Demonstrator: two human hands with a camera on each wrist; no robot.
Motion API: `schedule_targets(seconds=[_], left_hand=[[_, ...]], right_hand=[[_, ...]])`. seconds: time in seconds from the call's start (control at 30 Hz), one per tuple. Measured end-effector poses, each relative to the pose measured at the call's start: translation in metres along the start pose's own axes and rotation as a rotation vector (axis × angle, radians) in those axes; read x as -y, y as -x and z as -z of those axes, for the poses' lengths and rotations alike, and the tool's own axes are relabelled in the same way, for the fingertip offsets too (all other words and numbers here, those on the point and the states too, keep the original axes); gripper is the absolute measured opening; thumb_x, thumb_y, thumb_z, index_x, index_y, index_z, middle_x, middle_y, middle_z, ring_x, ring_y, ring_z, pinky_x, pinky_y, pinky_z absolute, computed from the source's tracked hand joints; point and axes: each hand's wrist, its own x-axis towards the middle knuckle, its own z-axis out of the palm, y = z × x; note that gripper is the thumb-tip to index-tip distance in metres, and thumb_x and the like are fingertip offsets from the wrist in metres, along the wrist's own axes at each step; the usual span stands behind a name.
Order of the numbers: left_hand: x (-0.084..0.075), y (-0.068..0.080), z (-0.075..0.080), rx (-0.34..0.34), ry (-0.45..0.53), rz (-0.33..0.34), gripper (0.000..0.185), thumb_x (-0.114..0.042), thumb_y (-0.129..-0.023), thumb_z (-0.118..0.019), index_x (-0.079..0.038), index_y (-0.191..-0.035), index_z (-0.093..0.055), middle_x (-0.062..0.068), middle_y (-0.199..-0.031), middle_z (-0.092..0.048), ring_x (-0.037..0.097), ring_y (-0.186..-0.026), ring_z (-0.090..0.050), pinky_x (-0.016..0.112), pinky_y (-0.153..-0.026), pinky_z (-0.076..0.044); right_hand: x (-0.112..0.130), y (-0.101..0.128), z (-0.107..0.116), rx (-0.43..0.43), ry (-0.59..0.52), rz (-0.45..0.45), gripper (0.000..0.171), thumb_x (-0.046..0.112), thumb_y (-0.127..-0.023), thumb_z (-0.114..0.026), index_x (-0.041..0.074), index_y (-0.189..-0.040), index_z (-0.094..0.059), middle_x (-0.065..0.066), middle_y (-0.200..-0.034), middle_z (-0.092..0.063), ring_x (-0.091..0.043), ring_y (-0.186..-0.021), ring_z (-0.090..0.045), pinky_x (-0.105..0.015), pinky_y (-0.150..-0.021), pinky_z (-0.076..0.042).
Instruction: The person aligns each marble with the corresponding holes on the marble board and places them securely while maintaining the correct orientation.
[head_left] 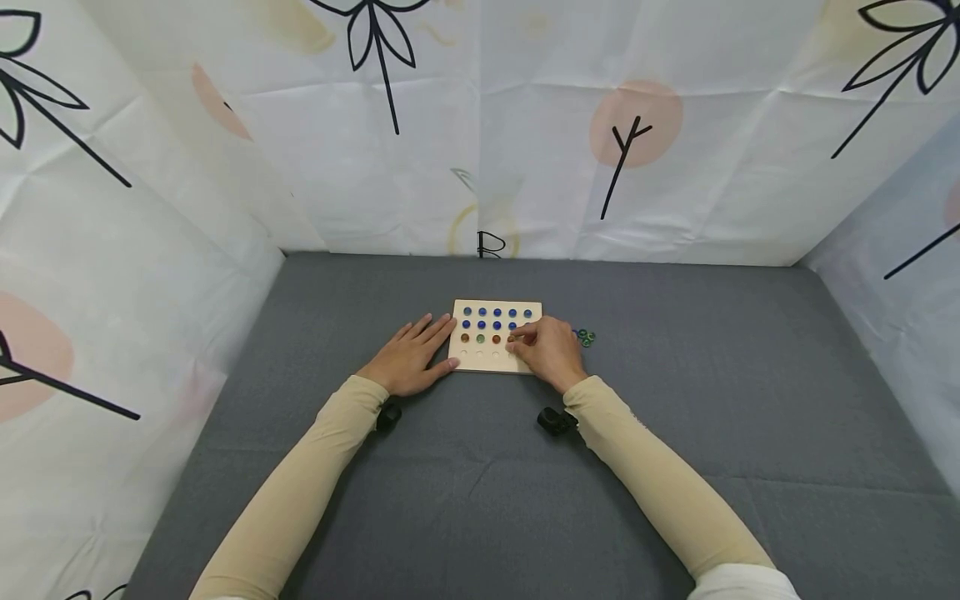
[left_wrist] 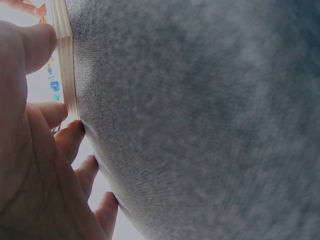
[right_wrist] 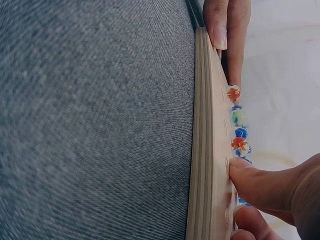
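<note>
A pale wooden board with rows of round hollows lies on the grey table. Blue marbles fill its two far rows. The third row holds a green marble and reddish-brown marbles; the visible near-row hollows are bare. My left hand lies with fingers spread, its thumb and fingertips touching the board's left edge. Over the right part of the third row, my right hand pinches a reddish-brown marble between thumb and fingers. That marble is mostly hidden, and the hand covers the board's right side.
Several loose green and blue marbles lie on the table just right of my right hand. Grey cloth covers the table. White patterned sheets hang behind and at both sides.
</note>
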Motion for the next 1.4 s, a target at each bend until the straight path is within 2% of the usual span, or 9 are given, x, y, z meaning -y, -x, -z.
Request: schedule_targets(seconds=[0.7,1.13,1.4], left_hand=[[-0.001,-0.001,0.001,0.001,-0.018,0.000,0.073,-0.052,-0.107,-0.043,-0.012,-0.164,-0.017,0.007,-0.168,-0.018,0.032,-0.155,-0.012,0.052,-0.125,-0.010],[0.001,-0.001,-0.001,-0.004,0.000,-0.006,0.073,-0.049,-0.108,-0.043,-0.010,-0.164,-0.017,0.009,-0.169,-0.017,0.033,-0.155,-0.011,0.053,-0.125,-0.009],[0.000,-0.001,0.000,0.001,-0.004,-0.003,0.073,-0.050,-0.108,-0.042,-0.012,-0.164,-0.016,0.007,-0.169,-0.017,0.032,-0.155,-0.010,0.053,-0.125,-0.009]], right_hand=[[-0.003,0.004,0.005,-0.011,-0.029,0.002,0.022,0.022,-0.087,-0.084,0.008,-0.104,-0.082,-0.007,-0.083,-0.073,-0.023,-0.074,-0.065,-0.040,-0.066,-0.051],[-0.009,0.016,0.011,-0.027,-0.072,0.020,0.025,0.022,-0.088,-0.083,0.006,-0.106,-0.081,-0.008,-0.085,-0.067,-0.023,-0.078,-0.062,-0.041,-0.071,-0.049],[-0.018,0.021,0.017,-0.025,-0.080,0.054,0.026,0.020,-0.089,-0.082,0.003,-0.108,-0.080,-0.008,-0.084,-0.065,-0.022,-0.074,-0.059,-0.038,-0.067,-0.046]])
